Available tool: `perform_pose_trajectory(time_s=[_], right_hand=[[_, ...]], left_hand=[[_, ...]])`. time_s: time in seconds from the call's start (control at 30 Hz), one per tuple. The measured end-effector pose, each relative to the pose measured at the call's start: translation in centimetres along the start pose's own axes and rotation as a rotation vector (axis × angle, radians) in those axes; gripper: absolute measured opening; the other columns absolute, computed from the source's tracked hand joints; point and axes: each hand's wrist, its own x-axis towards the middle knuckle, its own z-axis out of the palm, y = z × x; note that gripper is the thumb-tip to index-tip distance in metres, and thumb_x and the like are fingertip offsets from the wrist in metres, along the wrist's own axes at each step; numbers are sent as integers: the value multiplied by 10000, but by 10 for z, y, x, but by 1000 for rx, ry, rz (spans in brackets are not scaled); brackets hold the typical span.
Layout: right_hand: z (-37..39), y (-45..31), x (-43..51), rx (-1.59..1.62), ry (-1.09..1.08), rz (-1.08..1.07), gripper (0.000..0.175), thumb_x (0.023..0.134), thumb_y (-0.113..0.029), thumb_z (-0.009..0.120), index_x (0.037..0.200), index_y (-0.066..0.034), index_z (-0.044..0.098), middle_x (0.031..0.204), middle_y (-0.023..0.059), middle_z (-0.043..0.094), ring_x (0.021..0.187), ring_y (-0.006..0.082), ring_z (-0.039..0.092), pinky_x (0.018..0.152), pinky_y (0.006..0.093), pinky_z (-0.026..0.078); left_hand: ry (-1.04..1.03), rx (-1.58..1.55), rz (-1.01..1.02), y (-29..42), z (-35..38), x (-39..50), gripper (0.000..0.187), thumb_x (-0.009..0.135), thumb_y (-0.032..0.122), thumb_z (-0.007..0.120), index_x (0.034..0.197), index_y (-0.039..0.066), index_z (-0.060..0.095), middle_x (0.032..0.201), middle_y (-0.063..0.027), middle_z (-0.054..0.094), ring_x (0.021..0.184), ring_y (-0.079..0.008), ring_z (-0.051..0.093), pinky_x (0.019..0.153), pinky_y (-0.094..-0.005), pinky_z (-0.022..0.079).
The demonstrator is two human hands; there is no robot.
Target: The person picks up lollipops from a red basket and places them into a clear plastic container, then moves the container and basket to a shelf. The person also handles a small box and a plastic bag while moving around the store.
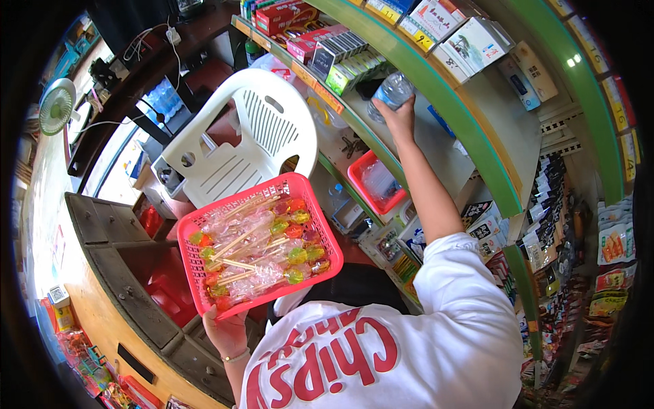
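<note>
My left hand [226,330] grips the near-left corner of a pink-red plastic basket [338,255], which is tilted in front of my chest. Inside lie wrapped lollipops [297,255] on thin wooden sticks, with yellow, green, orange and red heads in clear wrappers. Over at the shelving on the right, my right hand [401,118] is closed around a clear plastic bottle [392,92] at the edge of a green-trimmed shelf [449,110]. Small boxed goods [345,71] stand just left of the bottle. My palm and fingers hide part of it.
A white plastic armchair [230,166] stands beyond the basket. Below my right forearm, a red basket [377,181] sits on a lower shelf. To the left runs a wooden counter [97,312] with dark drawers [130,291]. Packaged goods [541,220] fill the shelving at right.
</note>
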Motion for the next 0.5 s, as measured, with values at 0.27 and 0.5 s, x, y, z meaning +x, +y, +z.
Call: perform_pose_trajectory(time_s=[0.27,0.5], right_hand=[[-118,8,21,-880,-440,-113,1158,624,-349,854,1468,54,171,1495,296,241,1392,376,268,1148,407,216],[-157,75,84,-1458,-164,-105,854,701,-282,774,1353,16,310,1345,250,369,1254,373,374,1041,416,294]], left_hand=[[125,79,3,13,0,-7,521,862,170,545,1347,26,422,1245,-127,577,1100,-271,601,872,-439,544],[177,140,-16,13,5,-3,490,880,193,530,1332,31,434,1251,-119,580,1092,-270,610,889,-447,533]])
